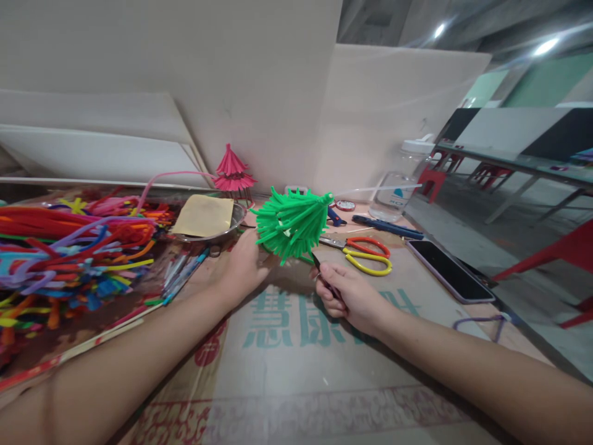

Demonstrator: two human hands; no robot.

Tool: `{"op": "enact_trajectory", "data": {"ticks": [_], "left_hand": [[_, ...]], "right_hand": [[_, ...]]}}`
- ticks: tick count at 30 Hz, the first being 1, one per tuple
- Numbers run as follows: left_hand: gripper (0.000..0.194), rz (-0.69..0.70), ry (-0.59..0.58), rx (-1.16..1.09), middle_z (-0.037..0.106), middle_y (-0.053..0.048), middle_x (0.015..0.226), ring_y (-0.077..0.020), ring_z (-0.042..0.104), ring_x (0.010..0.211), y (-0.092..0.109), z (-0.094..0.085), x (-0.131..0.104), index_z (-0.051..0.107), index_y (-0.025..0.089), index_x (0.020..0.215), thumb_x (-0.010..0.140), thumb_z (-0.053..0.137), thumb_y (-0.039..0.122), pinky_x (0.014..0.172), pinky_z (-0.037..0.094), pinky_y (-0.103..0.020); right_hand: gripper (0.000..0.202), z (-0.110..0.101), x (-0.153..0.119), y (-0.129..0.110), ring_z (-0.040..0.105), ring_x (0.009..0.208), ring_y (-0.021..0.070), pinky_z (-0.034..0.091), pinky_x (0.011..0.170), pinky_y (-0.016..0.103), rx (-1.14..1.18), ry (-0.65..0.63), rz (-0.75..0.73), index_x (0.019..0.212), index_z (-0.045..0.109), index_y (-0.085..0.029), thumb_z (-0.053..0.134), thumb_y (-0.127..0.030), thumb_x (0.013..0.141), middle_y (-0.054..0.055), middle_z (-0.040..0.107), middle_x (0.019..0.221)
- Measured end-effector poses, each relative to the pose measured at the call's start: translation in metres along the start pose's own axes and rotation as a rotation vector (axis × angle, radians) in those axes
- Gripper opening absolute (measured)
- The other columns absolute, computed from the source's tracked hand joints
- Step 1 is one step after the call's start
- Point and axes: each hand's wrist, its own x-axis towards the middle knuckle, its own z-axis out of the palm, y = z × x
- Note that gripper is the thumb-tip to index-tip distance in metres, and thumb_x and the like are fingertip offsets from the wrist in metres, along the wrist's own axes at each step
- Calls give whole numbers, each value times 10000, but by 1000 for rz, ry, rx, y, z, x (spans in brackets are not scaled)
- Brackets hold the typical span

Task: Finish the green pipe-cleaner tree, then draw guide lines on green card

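Observation:
A green cone-shaped piece (293, 224) made of pipe cleaners is tipped on its side, its pale-ended point facing right. My left hand (248, 262) is closed on its underside, with the fingertips partly hidden behind the green strands. My right hand (345, 290) grips a small dark pointed tool (317, 262), its tip close to the lower right of the green piece. Whether it is a small cutter or tweezers cannot be made out. To the right of the piece lie scissors (369, 253) with orange and yellow handles.
Bundles of coloured pipe cleaners (78, 247) fill the left side. Behind are a bowl (238, 216) topped by a yellow pad (204, 215) and a pink tiered piece (233, 170). On the right are a clear bottle (393, 191), a dark blue tool (388, 227) and a phone (449, 271).

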Motion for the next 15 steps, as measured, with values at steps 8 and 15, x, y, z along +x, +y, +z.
{"op": "enact_trajectory", "data": {"ticks": [8, 15], "left_hand": [[358, -13, -9, 1, 648, -130, 1234, -320, 618, 1206, -1, 0, 0, 568, 180, 1229, 888, 623, 273, 1020, 529, -480], [344, -35, -18, 19, 652, -132, 1204, -334, 625, 1181, -1, -1, -2, 581, 192, 1224, 895, 615, 287, 992, 540, -494]], "right_hand": [[599, 0, 0, 0, 207, 362, 14, 122, 347, 157, -11, 10, 2, 896, 562, -192, 856, -647, 641, -122, 451, 482], [506, -1, 0, 0, 220, 367, 26, 134, 353, 170, 8, -4, 4, 901, 543, -203, 803, -604, 735, -110, 459, 506]]}}
